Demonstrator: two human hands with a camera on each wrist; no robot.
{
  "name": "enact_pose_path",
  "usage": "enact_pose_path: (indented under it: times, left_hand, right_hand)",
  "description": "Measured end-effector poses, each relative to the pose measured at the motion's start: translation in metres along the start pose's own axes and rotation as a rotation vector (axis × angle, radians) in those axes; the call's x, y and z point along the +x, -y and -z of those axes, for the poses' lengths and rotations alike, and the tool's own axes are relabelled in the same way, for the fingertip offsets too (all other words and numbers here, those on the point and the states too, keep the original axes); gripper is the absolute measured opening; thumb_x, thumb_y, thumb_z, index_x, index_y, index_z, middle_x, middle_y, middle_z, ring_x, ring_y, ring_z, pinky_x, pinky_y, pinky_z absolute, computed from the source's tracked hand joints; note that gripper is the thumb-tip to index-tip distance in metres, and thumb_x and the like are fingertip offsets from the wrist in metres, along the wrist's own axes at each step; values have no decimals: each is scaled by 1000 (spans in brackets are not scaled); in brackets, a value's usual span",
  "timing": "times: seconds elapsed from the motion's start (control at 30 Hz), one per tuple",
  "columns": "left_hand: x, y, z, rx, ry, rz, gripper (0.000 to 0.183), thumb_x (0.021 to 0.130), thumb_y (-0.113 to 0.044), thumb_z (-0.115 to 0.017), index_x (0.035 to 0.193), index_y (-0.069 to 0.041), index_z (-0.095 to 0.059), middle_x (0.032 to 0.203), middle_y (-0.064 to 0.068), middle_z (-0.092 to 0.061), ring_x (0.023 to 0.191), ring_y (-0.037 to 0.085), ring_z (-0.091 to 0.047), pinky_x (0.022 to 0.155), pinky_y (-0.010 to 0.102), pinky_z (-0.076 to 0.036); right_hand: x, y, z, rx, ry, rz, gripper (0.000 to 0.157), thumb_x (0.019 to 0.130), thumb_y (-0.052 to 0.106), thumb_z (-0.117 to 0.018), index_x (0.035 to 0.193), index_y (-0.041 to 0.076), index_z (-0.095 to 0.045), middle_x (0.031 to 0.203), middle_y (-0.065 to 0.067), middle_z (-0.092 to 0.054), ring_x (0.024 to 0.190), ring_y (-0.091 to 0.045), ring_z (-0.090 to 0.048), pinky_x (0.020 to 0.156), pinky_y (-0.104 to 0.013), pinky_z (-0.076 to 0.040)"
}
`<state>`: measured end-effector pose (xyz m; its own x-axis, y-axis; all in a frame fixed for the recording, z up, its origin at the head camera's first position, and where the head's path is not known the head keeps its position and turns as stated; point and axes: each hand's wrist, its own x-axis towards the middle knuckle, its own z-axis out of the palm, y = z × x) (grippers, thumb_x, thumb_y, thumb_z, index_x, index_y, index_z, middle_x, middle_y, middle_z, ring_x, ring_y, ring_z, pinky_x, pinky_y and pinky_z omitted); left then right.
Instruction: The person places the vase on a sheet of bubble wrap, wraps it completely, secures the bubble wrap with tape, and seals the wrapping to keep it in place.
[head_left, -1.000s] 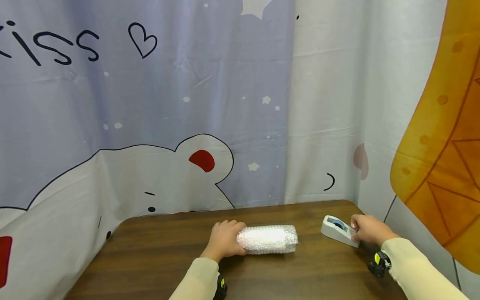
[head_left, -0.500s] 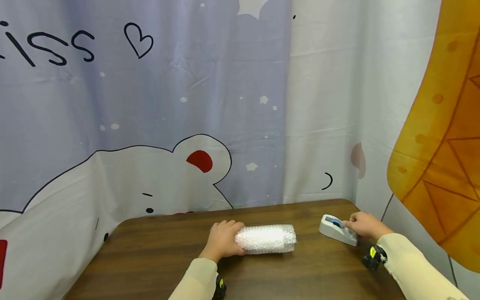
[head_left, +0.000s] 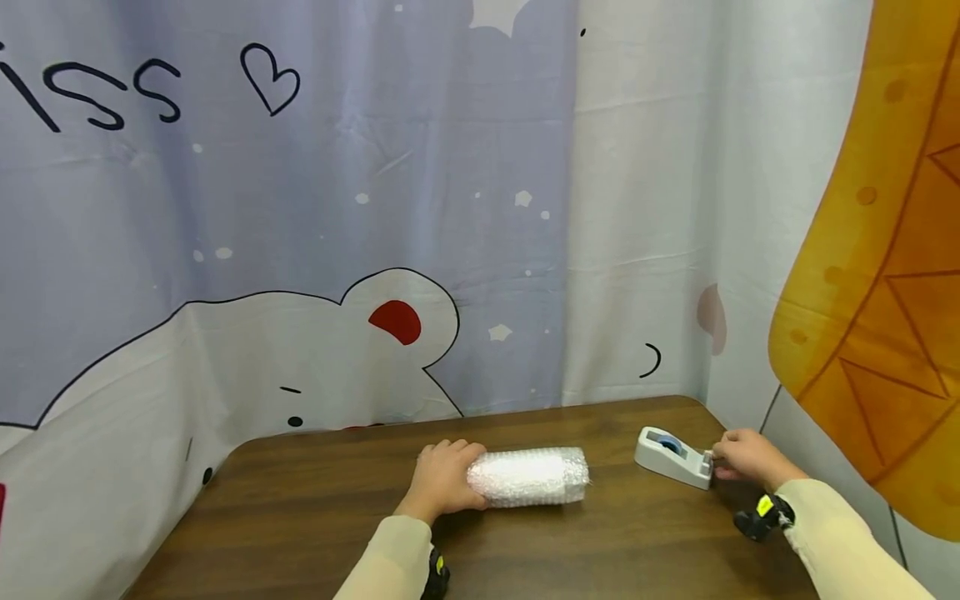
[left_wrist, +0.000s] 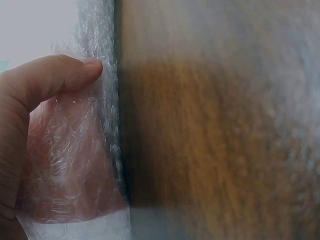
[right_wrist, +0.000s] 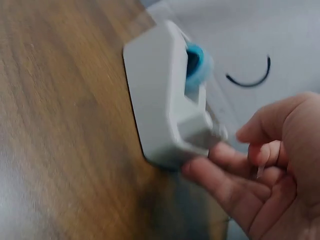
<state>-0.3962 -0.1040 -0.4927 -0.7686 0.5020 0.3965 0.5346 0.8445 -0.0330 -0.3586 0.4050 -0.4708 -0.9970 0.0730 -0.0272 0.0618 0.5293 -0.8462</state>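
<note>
My left hand grips the left end of a bubble-wrapped cylinder lying sideways on the table. In the left wrist view, its thumb presses on the clear bubble wrap, and part of the hand shows through the film. To the right, a white tape dispenser holding a blue-cored roll stands on the table. My right hand is at the dispenser's cutter end, two fingertips right against it. Its thumb and index finger are drawn together, with a sliver of clear tape showing by them.
The brown wooden table has rounded back corners. Printed curtains hang close behind it and along its right side. Black wrist cameras sit on the cuffs of both sleeves.
My right hand reached over the dispenser's top toward the roll, then drew back right to its cutter end. The left hand and the wrapped cylinder stay put; the head view shifts slightly.
</note>
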Motion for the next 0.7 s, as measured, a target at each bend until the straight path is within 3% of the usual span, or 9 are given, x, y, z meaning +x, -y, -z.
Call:
enact_pose_path:
  times: [0.13, 0.23, 0.33, 0.53, 0.7]
  left_hand:
    - [0, 0, 0, 3, 15, 2, 73, 57, -59, -84, 121, -30, -66, 110, -7, -68, 95, 22, -62, 81, 47, -49]
    - [-1, 0, 1, 3, 14, 2, 72, 57, -59, -84, 120, -29, -66, 110, -7, -68, 95, 22, -62, 81, 48, -49]
    - [0, 0, 2, -1, 6, 1, 72, 56, -58, -84, 120, -29, -66, 109, -7, -68, 95, 23, -62, 81, 48, -49]
    - [0, 0, 1, -3, -4, -4, 72, 56, -58, -84, 120, -29, -66, 109, -7, -68, 94, 22, -62, 80, 48, -49]
    - [0, 1, 1, -4, 3, -3, 72, 56, -58, -84, 119, -29, -66, 109, -7, -68, 95, 24, -62, 80, 49, -49]
  right_hand:
    - [-2, -15, 5, 233, 33, -57, 15, 95, 0, -46, 79, -1, -47, 100, -22, -72, 83, -18, -72, 74, -33, -60]
    - [-2, -27, 7, 321, 45, -78, 15, 97, 2, -43, 83, -1, -48, 104, -21, -72, 81, -17, -73, 75, -30, -60]
    - [-3, -36, 7, 389, 58, -79, 14, 98, 5, -41, 92, -3, -52, 103, -12, -73, 83, -16, -73, 77, -30, -59]
    - [-10, -46, 3, 484, 58, -90, 30, 105, 19, -50, 116, -9, -53, 102, -2, -73, 90, -13, -73, 83, -32, -58]
    - [-13, -49, -5, 449, 8, -69, 30, 100, 27, -65, 97, -3, -63, 100, 1, -73, 89, -8, -72, 82, -30, -58]
